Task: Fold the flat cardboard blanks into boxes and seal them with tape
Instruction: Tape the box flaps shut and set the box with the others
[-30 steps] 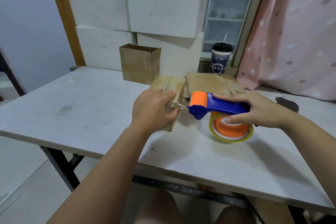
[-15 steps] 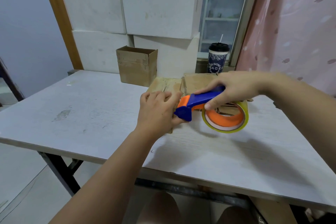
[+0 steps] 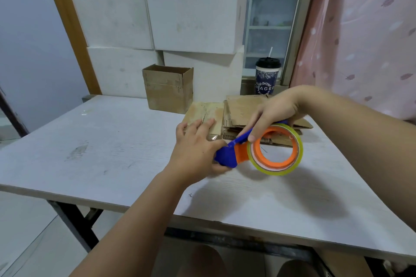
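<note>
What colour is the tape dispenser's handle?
Blue; the tape dispenser handle shows best in the head view.

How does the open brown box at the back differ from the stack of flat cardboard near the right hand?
The open box stands upright, formed, with its top open; the cardboard stack lies flat, unfolded. The open box stands apart, untouched; the cardboard stack is partly hidden behind the right hand holding the tape dispenser. Both are brown cardboard on the white table.
</note>
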Demonstrator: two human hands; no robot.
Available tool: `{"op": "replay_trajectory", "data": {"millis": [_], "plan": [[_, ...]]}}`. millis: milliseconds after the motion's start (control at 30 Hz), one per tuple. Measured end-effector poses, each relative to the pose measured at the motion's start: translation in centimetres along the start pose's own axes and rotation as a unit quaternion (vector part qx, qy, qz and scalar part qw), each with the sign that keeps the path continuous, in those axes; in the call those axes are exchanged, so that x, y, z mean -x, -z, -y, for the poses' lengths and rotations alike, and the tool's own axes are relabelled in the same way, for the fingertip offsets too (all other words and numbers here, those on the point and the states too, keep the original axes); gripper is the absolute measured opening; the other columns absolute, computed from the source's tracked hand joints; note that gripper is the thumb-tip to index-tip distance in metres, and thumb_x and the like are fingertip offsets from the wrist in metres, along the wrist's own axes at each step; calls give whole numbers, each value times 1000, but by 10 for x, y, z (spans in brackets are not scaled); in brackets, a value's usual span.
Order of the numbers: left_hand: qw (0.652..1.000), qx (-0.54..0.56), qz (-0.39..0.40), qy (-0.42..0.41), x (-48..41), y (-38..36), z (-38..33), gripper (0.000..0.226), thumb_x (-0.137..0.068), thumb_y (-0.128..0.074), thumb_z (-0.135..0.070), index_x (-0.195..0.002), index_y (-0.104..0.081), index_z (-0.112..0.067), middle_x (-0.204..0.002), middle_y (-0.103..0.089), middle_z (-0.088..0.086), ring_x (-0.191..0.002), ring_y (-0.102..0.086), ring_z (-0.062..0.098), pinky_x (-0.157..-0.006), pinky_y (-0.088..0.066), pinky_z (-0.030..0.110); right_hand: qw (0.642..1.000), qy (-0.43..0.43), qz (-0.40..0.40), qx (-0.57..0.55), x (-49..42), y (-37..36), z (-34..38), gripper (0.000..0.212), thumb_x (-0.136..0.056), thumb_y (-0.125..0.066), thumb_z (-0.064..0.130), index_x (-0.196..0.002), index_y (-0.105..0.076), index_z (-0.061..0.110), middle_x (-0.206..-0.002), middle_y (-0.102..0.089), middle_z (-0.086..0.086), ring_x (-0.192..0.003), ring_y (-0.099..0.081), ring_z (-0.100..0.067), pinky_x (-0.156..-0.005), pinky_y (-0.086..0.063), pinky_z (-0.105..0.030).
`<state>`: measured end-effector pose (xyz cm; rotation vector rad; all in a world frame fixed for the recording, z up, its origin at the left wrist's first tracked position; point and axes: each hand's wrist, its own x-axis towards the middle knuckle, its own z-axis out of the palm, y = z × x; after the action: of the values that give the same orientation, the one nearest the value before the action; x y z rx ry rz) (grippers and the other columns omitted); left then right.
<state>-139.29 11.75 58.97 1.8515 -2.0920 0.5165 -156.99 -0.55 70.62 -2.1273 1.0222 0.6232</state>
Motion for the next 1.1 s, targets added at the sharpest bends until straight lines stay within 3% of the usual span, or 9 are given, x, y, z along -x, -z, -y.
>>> {"op": "replay_trajectory", "data": {"millis": [100, 167, 300, 500, 600, 667, 733, 900, 1100], "plan": [[999, 1, 42, -22, -1, 1, 7, 55, -65, -57, -77, -100, -69, -37, -157, -16, 8, -141, -12, 31, -108, -1, 46, 996, 16, 30, -77, -3, -12, -18, 69, -67, -76, 50, -127, -61, 17, -91, -61, -4, -67, -55, -12, -60, -48, -23], [997, 25, 64, -24, 0, 4, 9, 62, -60, -54, -82, -102, -69, -39, -158, -11, 6, -142, -7, 28, -109, 3, 43, 990, 31, 33, -135, -8, -22, -34, 63, -71, -74, 45, -121, -62, 9, -88, -61, -3, -61, -53, -11, -54, -49, -23], [994, 67, 79, -20, 1, 12, 11, 67, -56, -48, -83, -106, -68, -44, -159, -9, 0, -143, -3, 24, -108, 6, 37, 946, 53, 84, -308, -17, -45, -65, 26, -74, -70, 38, -83, -71, 14, -72, -63, -1, -53, -51, -11, -48, -44, -23], [994, 96, 40, -10, 3, 10, 10, 51, -72, -38, -77, -96, -70, -46, -157, -19, -4, -142, -11, 21, -106, 5, 31, 860, 76, 181, -471, -25, -83, -102, 47, -57, -87, 48, -75, -71, 8, -61, -54, -4, -54, -50, -11, -53, -38, -22], [996, 89, 25, -6, 3, 8, 7, 28, -81, -53, -64, -91, -71, -45, -156, -21, -5, -142, -13, 20, -107, 4, 33, 824, 57, 50, -562, -25, -89, -114, 56, -46, -94, 38, -84, -75, 3, -74, -69, -13, -61, -64, -22, -57, -52, -26], [996, 85, 22, -2, 4, 6, 7, 26, -83, -53, -61, -88, -72, -43, -156, -20, -5, -141, -12, 19, -107, 5, 33, 826, 49, -19, -562, -25, -87, -119, 46, -63, -81, 39, -92, -73, 4, -83, -72, -14, -68, -69, -24, -60, -56, -29], [996, 83, 28, -5, 5, 6, 8, 28, -84, -52, -60, -84, -72, -40, -157, -18, -5, -141, -11, 19, -107, 6, 33, 838, 33, -49, -543, -24, -85, -121, 39, -69, -67, 40, -90, -75, 8, -87, -73, -12, -71, -70, -23, -62, -57, -29], [997, 62, 50, -18, 5, 8, 9, 35, -83, -52, -59, -69, -68, -32, -157, -15, -4, -141, -8, 20, -106, 7, 35, 876, 41, -104, -470, -25, -78, -119, 46, -72, -67, 49, -96, -73, 10, -96, -71, -12, -77, -66, -21, -73, -54, -32], [997, 38, 58, -17, 5, 7, 10, 48, -81, -52, -61, -47, -42, -28, -157, -14, -5, -142, -8, 21, -109, 2, 40, 912, 67, -140, -379, -27, -73, -105, 43, -84, -55, 50, -101, -70, 14, -94, -73, -2, -79, -68, -11, -65, -52, -21]]}}
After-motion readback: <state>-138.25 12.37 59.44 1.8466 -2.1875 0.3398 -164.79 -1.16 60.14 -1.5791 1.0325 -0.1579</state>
